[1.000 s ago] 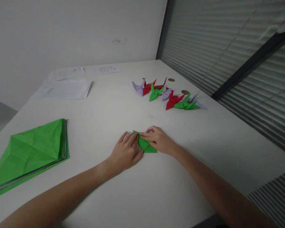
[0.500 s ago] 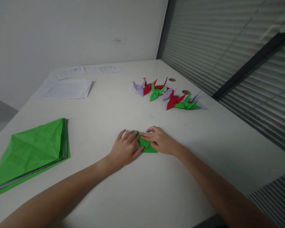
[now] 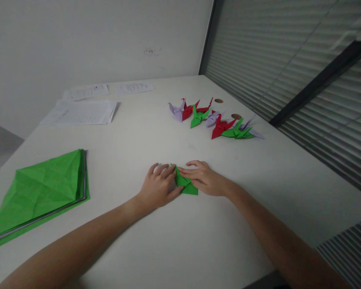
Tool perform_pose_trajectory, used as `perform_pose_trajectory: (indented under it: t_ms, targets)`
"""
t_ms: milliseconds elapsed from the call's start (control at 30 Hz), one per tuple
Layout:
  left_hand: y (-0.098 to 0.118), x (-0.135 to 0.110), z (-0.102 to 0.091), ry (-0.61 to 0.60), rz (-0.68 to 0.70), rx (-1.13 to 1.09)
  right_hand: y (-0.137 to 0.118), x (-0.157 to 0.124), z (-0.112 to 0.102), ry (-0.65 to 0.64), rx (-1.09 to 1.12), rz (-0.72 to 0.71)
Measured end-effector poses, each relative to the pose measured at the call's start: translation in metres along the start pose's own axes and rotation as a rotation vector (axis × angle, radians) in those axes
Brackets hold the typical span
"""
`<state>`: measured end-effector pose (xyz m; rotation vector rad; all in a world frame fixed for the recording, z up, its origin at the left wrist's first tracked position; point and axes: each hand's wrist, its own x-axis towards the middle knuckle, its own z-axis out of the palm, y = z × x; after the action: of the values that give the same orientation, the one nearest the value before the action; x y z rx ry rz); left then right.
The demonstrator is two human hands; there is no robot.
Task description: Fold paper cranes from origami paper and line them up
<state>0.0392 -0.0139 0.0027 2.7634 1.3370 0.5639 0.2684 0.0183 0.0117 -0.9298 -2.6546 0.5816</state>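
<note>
White tabletop (image 3: 198, 241) beside slatted blinds (image 3: 289, 60): small folded green paper piece (image 3: 187, 188) pinned flat under two hands.
Both the left hand (image 3: 158, 188) and right hand (image 3: 207, 181) lie uncurled, fingertips pressing it, grasping nothing. Light, thin and quick to crease or slide, it seems best pinched at its folded edges. Beyond the fingertips stands a row of red, green and lilac paper cranes (image 3: 213, 120).

Reaching forward with both bare arms, pressing palm-down with left hand (image 3: 159, 187) and right hand (image 3: 205, 181), fingers (image 3: 167, 173) extended flat, tips nearly meeting.
</note>
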Motion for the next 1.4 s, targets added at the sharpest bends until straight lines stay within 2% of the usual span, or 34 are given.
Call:
perform_pose_trajectory:
  t_ms: [267, 433, 667, 1033, 1400]
  targets:
    - [0.000, 0.000, 0.002, 0.014, -0.011, 0.007, -0.003, 0.000, 0.003, 0.022, -0.063, 0.028]
    - [-0.002, 0.000, 0.002, -0.022, 0.051, -0.017, -0.003, -0.001, 0.004, 0.029, -0.093, 0.020]
    - [-0.004, 0.001, 0.008, 0.000, 0.133, -0.115, -0.002, -0.001, 0.004, 0.013, -0.091, 0.017]
    - [-0.006, 0.003, 0.009, 0.016, 0.160, -0.164, -0.002, -0.001, 0.003, -0.006, -0.081, 0.032]
    - [-0.009, 0.006, 0.010, 0.070, 0.067, -0.210, -0.013, 0.002, 0.006, -0.003, -0.116, 0.047]
